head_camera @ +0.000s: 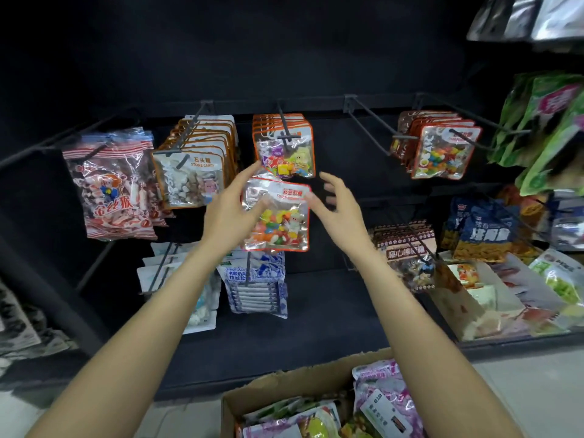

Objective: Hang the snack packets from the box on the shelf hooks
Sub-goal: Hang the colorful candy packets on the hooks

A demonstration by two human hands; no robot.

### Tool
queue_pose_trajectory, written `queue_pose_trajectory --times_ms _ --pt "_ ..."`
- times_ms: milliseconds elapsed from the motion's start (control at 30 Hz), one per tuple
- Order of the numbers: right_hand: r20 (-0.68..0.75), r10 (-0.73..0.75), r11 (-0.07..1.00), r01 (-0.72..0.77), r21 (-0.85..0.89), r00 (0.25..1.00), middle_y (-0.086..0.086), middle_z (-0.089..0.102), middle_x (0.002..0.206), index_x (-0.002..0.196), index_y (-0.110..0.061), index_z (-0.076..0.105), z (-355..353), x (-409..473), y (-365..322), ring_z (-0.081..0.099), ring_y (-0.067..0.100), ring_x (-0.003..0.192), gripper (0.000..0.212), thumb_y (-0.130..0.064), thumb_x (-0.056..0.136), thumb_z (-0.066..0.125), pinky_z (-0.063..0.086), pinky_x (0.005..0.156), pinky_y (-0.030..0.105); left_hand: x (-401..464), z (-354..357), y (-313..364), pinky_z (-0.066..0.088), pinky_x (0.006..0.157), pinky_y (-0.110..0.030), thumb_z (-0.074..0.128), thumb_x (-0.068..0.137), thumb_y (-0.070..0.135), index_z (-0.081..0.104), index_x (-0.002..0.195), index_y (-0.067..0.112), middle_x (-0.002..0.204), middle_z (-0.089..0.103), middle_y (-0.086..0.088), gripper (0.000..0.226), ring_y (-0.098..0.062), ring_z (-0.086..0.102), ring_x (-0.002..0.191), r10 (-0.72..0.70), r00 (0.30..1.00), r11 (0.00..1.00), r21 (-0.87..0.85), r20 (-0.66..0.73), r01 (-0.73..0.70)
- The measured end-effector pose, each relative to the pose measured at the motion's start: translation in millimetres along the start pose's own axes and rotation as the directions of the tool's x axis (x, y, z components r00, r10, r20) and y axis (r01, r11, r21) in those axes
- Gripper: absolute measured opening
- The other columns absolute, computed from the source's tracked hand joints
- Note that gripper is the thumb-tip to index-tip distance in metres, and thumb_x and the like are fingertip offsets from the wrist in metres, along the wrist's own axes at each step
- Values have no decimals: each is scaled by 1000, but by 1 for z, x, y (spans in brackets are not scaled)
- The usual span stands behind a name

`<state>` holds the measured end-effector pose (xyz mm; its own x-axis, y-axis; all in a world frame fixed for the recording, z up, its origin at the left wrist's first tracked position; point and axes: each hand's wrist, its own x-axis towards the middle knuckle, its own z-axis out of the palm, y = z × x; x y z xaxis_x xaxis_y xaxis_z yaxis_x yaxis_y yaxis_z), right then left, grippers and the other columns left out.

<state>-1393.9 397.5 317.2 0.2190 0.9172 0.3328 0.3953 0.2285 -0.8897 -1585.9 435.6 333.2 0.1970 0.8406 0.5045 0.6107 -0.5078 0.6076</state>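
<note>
Left hand [230, 207]: thumb and fingers pinch the left edge of the candy packet [276, 216]; fingertips partly hidden behind the foil.
Right hand [339, 213]: fingers spread, loosely bent, at the packet's 3 o'clock edge; contact hard to make out, motion blur.
Candy packet: centre frame, at 6 o'clock of the orange-edged packets on the hook [286, 134].
Box [284, 387]: 6 o'clock, cut off by frame bottom, packets inside.
Far-right shelf goods: blurred, labels unreadable.

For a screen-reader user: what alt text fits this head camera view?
Left hand holds a clear packet of colourful candy up before a dark shelf of snack packets on hooks, the open right hand at its edge; a cardboard box of packets sits below.
</note>
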Motion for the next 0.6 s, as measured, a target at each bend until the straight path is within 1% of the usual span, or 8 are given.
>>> queue_pose_trajectory --times_ms 67,133,200,267,400,467,567,600 --pt "37 77 994 -80 73 996 -2 45 132 146 -31 27 -14 -27 3 55 12 109 76 -42 83 69 46 85 23 -11 14 11 41 104 -31 67 87 27 40 140 38 139 50 13 60 -7 47 126 -38 999 975 -217 14 40" --pt "33 103 989 -106 103 994 -11 53 116 148 -35 20 -28 -47 6 60 5 95 88 -39 78 74 48 75 18 -20 29 27 38 109 -34 69 86 22 42 139 34 140 47 14 61 -4 44 129 -53 998 931 -360 21 57" --pt "-9 77 992 -75 104 997 -14 56 102 147 -40 19 -44 -60 11 63 8 88 91 -34 78 77 51 79 23 -27 42 46 40 107 -31 71 84 17 41 140 30 139 48 13 65 -1 46 126 -83 995 879 -466 57 100" --pt "-29 33 994 -30 106 999 -6 62 102 144 -48 19 -62 -69 19 67 13 88 91 -30 77 78 55 84 34 -35 54 62 44 102 -25 73 82 12 37 143 30 135 49 17 73 6 49 118 -103 988 831 -535 119 151" --pt "-32 20 996 -17 90 999 1 69 98 139 -55 24 -100 -76 35 69 15 91 87 -23 78 78 53 89 46 -45 74 77 48 100 -38 79 74 9 31 145 34 137 51 10 89 -4 55 119 -129 969 754 -614 212 235" --pt "-37 4 998 -2 66 999 1 71 92 141 -48 26 -119 -78 39 69 11 90 83 -17 81 75 54 88 41 -46 81 78 47 100 -44 77 77 12 32 143 39 138 52 8 84 -9 55 120 -148 969 732 -637 198 242" --pt "-75 -40 999 39 -20 996 -7 66 98 141 -35 32 -141 -81 40 63 -3 89 69 -11 87 67 52 73 16 -45 82 76 44 102 -51 68 83 18 39 128 58 141 49 9 66 -19 52 125 -157 980 728 -656 120 197" --pt "-89 -63 997 59 -47 994 -7 64 103 140 -32 33 -146 -82 41 61 -6 90 63 -10 90 64 50 70 13 -44 81 75 44 101 -52 65 85 16 40 126 60 141 49 7 65 -23 53 124 -154 983 731 -657 100 182"
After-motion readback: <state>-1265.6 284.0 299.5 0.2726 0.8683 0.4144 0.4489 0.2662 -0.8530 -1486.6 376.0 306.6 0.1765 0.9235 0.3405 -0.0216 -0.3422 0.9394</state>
